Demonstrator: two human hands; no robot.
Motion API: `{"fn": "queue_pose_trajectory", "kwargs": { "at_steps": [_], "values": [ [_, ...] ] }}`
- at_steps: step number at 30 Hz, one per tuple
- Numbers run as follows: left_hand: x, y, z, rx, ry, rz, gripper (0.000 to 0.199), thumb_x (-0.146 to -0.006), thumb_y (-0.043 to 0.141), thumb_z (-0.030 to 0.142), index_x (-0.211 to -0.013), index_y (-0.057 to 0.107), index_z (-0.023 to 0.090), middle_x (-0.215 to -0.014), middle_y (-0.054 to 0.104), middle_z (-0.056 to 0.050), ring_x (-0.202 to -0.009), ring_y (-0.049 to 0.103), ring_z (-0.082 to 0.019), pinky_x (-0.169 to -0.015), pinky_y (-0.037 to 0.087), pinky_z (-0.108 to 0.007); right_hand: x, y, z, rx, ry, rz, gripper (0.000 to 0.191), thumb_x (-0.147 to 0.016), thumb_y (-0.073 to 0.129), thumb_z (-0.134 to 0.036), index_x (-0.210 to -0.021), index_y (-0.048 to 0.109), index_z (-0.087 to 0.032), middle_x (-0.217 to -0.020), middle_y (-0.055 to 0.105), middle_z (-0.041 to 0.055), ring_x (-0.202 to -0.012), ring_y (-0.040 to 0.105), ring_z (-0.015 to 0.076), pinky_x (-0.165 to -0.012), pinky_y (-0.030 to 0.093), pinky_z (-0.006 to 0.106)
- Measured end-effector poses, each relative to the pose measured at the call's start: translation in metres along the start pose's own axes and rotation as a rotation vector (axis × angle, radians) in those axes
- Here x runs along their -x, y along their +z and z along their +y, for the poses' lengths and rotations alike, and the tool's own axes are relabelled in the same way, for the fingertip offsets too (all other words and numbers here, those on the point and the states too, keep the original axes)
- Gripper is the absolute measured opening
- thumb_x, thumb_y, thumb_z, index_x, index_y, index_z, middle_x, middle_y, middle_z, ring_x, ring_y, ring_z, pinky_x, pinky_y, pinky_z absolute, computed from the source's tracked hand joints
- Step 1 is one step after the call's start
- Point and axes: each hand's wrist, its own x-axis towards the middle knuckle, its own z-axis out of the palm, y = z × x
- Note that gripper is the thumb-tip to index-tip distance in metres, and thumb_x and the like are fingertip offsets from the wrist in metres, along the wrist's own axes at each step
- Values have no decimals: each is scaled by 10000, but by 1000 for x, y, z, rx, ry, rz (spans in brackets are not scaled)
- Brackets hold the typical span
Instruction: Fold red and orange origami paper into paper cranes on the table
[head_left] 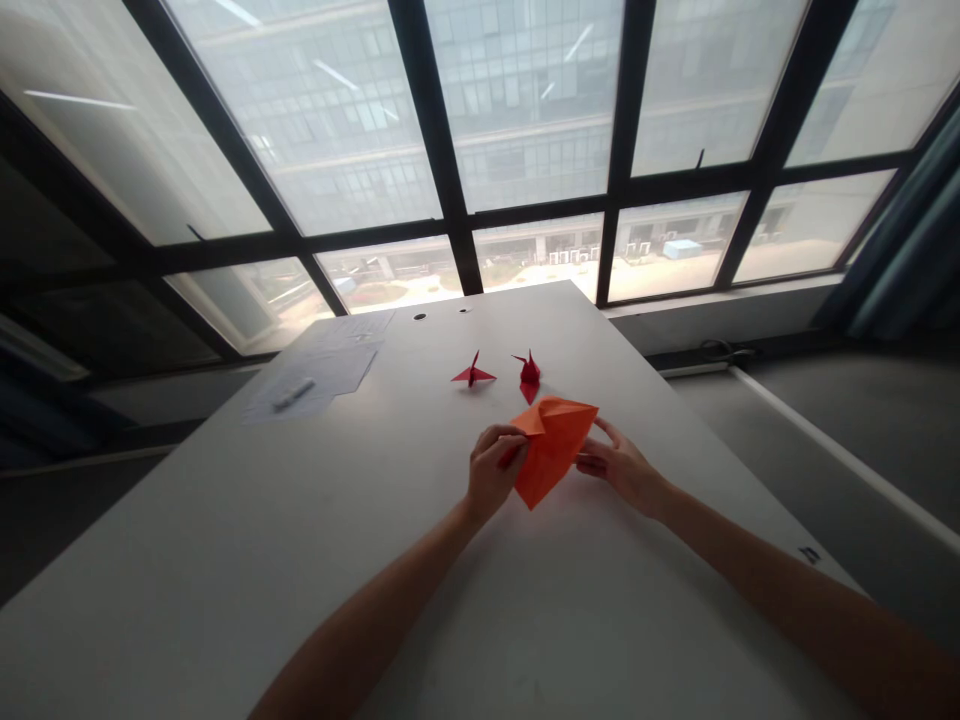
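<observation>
An orange sheet of origami paper (556,450), partly folded, is held tilted above the table. Its upper left part has a raised fold, and one corner points down toward me. My left hand (495,468) pinches the sheet's left edge between thumb and fingers. At the right edge, my right hand (619,465) has its fingers apart, with fingertips at or just behind the paper; whether they press on it is hard to see. Just beyond the sheet stand two red folded paper cranes, one on the left (472,375) and one on the right (529,375).
The white table (360,520) reaches toward the large windows (525,100). On its far left lie white paper sheets (330,360) with a pale marker-like object (294,393) on top. Two small holes are near the far edge. A dark curtain (900,240) hangs at the right.
</observation>
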Motion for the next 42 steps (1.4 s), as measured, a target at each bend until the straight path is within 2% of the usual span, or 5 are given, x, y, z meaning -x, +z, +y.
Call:
{"fn": "queue_pose_trajectory", "kwargs": {
  "at_steps": [5,16,29,35,42],
  "values": [
    [4,5,10,-173,145,13,97,-826,683,151,-882,690,231,-938,700,-34,-865,633,-170,-831,468,-344,8,17,10,-59,-43,-67,455,-735,800,-296,-1147,640,-184,-1110,714,95,-985,684,228,-900,553,359],
    [5,11,9,-193,-17,-7,70,-863,638,191,-845,696,226,-948,710,-44,-892,644,-187,-830,447,-355,1,10,14,-48,-72,45,268,-805,723,-380,-986,717,-183,-1096,719,104,-990,683,265,-880,567,393],
    [4,12,10,155,-161,-47,36,-870,635,212,-869,663,189,-925,658,-59,-855,623,-169,-765,500,-293,-7,-3,13,57,-166,122,543,-800,682,-412,-1276,491,-236,-997,711,65,-887,681,220,-814,556,389],
    [6,13,7,210,-200,-47,17,-880,610,196,-868,616,185,-859,642,-30,-811,606,-153,-761,484,-278,-3,-5,7,613,-674,361,491,-850,628,-421,-1293,530,-231,-1227,597,126,-1138,557,277,-922,487,455],
    [8,10,16,205,-102,-130,167,-915,564,195,-1033,681,202,-930,627,-66,-844,604,-159,-724,500,-267,6,3,8,963,-917,23,155,-849,675,-321,-994,716,-284,-1086,680,87,-1105,570,280,-983,436,486]
  ]
}}
